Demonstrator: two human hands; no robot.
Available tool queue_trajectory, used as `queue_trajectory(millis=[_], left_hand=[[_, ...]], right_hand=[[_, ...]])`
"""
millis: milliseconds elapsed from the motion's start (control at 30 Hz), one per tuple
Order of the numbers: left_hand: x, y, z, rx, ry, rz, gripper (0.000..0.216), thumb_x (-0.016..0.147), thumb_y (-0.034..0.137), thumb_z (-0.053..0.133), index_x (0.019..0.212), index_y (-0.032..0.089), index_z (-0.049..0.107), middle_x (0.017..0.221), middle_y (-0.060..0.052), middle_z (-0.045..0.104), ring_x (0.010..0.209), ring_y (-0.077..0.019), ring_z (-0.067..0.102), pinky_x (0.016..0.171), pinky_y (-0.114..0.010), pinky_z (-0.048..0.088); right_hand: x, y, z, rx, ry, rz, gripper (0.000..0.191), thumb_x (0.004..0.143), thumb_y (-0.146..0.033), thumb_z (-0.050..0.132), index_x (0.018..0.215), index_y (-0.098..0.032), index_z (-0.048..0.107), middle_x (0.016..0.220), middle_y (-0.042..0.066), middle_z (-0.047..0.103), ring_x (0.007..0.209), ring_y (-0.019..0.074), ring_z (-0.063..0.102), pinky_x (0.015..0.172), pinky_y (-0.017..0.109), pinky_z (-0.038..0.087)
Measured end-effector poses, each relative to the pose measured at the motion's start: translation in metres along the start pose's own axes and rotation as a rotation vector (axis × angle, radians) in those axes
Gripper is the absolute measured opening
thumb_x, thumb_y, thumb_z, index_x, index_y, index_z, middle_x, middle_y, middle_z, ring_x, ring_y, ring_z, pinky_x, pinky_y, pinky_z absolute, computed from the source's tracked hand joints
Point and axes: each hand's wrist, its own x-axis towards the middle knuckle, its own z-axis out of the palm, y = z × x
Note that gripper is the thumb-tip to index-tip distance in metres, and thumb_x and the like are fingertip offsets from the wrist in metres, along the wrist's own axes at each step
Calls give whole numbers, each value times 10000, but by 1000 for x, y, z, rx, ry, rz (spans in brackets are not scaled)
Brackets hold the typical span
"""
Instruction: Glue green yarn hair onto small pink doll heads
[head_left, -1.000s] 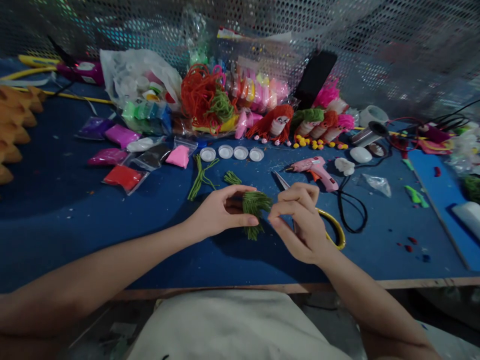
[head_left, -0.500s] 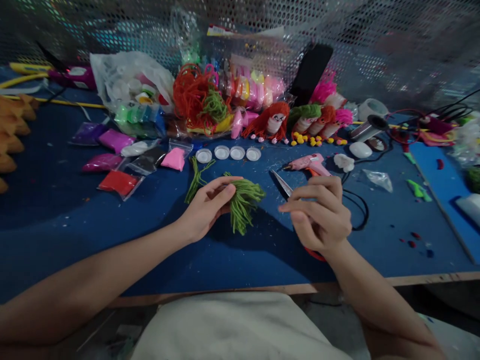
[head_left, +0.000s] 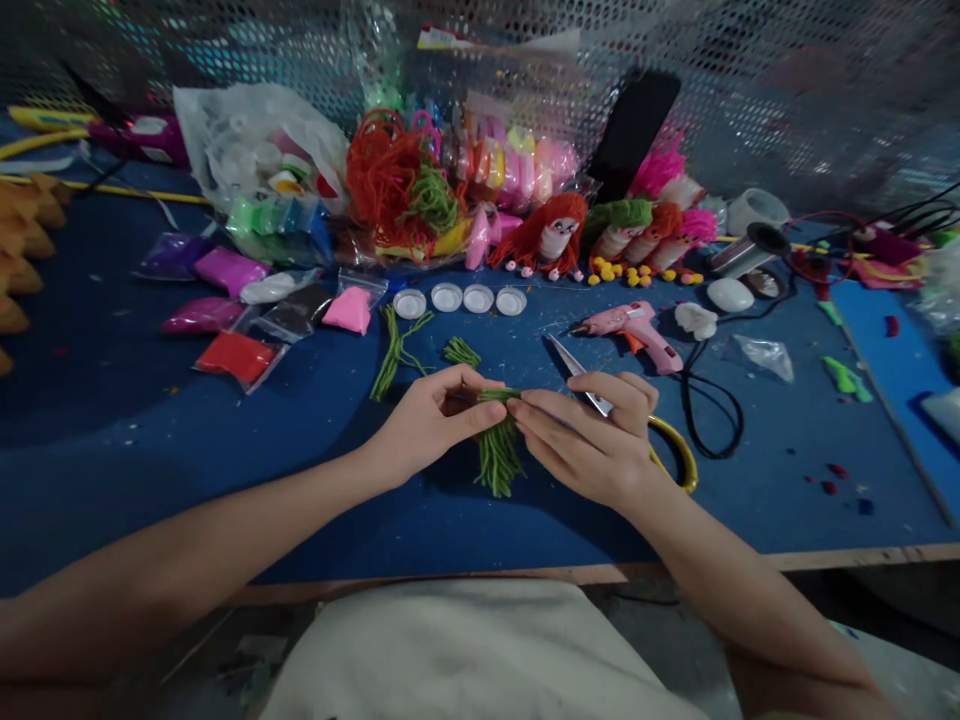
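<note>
Between my two hands hangs a bundle of green yarn (head_left: pixel 498 462), its loose strands falling toward the table. My left hand (head_left: pixel 433 420) pinches its upper part between thumb and fingers. Fingertips of my right hand (head_left: pixel 592 435) close on the right side of the same bundle. Just beyond my left hand lies a short piece of green yarn (head_left: pixel 461 351), and longer green strands (head_left: pixel 390 360) rest to its left. A pair of scissors (head_left: pixel 574 370) with a yellow handle lies partly under my right hand.
A pink glue gun (head_left: pixel 630 328) with a black cord lies at right. Several white caps (head_left: pixel 478 298) form a row behind my hands. Yarn-haired dolls (head_left: pixel 556 235) stand at the back, near an orange yarn heap (head_left: pixel 386 185). Clay packets (head_left: pixel 236 362) lie at left.
My right hand has moved left and taken hold of the yarn bundle. The bundle has shifted slightly toward me, uncovering the short yarn piece. More of the glue gun and scissors handle shows.
</note>
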Motion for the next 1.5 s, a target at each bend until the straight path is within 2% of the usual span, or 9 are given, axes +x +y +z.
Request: queue_trajectory(millis=[267,400,500,600,700,800,1133,1267,1500], left_hand=[[1,-1,0,8,11,14,379,761,469,816,925,181,634,1044,-53,718,916,-172,661,816,-309,538],[0,0,0,54,12,22,321,813,437,773,968,187,646,1020,-33,701,871,-145,635,777,-280,516],[-1,1,-1,57,11,12,311,827,453,757,921,187,626,1110,-47,705,867,-140,628,770,-279,505],[-1,-1,-2,7,13,12,342,835,490,749,925,190,612,1182,-56,692,888,-142,633,779,-280,506],[-1,-2,-2,-37,36,20,360,843,517,741,947,198,611,1117,-41,688,860,-129,609,767,-267,491],[-2,-3,-2,-83,53,8,355,850,524,737,978,210,631,988,-13,665,845,-126,591,773,-262,483],[-3,1,-3,-265,43,-126,325,823,450,774,1001,229,616,921,13,638,898,-143,623,836,-288,550],[-3,-1,-1,-316,91,-133,337,807,379,785,1039,223,597,978,17,601,921,-141,624,841,-310,587],[-3,-8,0,-279,64,-112,422,834,376,780,1209,226,658,1199,-32,627,1051,-186,650,969,-378,582]], right_hand=[[0,-1,-2,-26,-45,-112,197,856,-199,726,1031,-280,762,992,-48,803,978,192,595,819,353,420],[4,4,-9,214,-21,174,291,913,-189,568,1146,-254,731,988,31,788,983,237,630,887,412,473],[6,29,-14,146,4,467,254,964,-223,504,1032,-252,747,960,61,778,939,233,673,944,443,480],[-2,69,-11,-89,-214,623,290,955,-343,511,1041,-174,731,1072,152,760,1042,303,674,972,490,469],[-18,105,1,-328,-627,724,420,922,-442,503,980,-79,707,997,255,715,986,365,640,876,502,474],[-33,121,15,-347,-692,769,395,908,-446,496,889,-100,685,887,222,690,918,349,622,817,471,474],[-30,116,3,-489,-413,908,460,899,-371,551,1249,-73,558,1095,271,672,1001,396,637,824,505,460],[-23,110,-6,-568,-254,830,386,904,-365,554,1188,-107,598,1133,294,648,1055,439,620,857,544,443],[-17,59,3,-188,18,754,297,792,-425,665,964,-196,587,758,77,604,683,270,617,642,426,502]])
